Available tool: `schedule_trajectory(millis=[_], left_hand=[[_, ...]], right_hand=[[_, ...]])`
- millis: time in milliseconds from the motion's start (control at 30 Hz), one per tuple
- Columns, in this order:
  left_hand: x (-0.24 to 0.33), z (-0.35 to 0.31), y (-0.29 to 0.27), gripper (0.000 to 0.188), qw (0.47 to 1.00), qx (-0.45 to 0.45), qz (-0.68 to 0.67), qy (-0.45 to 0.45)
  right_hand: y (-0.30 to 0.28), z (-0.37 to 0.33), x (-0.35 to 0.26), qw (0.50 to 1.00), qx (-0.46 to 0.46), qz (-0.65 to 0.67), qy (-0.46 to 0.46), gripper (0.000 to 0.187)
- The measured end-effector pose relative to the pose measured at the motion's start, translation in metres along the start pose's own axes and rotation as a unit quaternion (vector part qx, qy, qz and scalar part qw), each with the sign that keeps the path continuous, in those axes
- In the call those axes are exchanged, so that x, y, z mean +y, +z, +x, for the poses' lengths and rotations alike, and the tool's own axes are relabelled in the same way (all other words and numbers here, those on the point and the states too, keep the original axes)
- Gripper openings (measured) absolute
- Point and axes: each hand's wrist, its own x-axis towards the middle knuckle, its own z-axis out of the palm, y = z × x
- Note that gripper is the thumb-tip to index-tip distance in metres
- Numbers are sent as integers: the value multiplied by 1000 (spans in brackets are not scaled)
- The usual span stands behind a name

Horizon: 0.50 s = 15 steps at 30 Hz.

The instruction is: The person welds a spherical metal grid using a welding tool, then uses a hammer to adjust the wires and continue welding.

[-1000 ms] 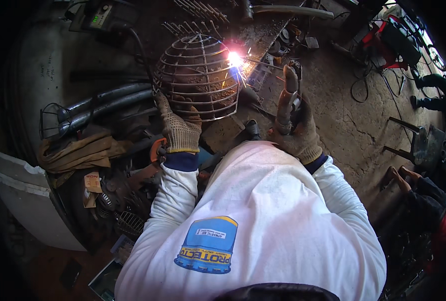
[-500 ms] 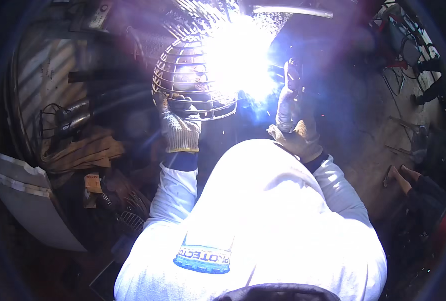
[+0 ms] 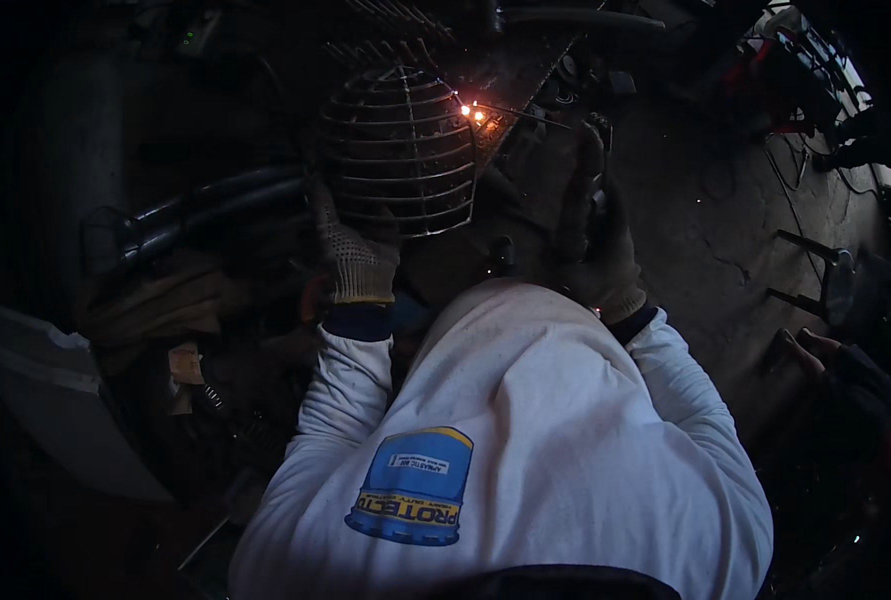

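- Wire, bent into a domed cage [image 3: 397, 150], sits far and centre in a very dark scene, its ribs and hoops just catching light.
- Left hand [image 3: 357, 262], in a knitted work glove, is up against the near-left rim of the wire cage, its grip closed on the lower hoops.
- Right hand [image 3: 595, 240], gloved too, is raised just right of the cage, its grip clamped on a welding holder [image 3: 587, 160] that stands nearly upright.
- From the holder a thin electrode rod [image 3: 525, 112] runs left to the cage's far-right edge.
- Two small orange glowing spots [image 3: 472, 113] sit right there, where rod and wire meet.
- Near the camera, white sleeves [image 3: 525, 440] and a blue and yellow printed patch fill the lower frame.
- Far right, another person's hand [image 3: 805, 350] rests low on the cracked floor [image 3: 715, 230], well apart from the cage.
- Left side: dark pipes [image 3: 205, 215], hard to make out.
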Motion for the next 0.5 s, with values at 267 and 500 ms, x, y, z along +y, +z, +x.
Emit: schedule_trajectory(millis=[267,500], left_hand=[[1,-2,-4,30,1000,-5,19,9],[1,-7,0,31,999,18,37,18]], right_hand=[[10,-10,-4,851,28,-476,-223,107],[21,-19,-9,877,47,-448,-165,110]])
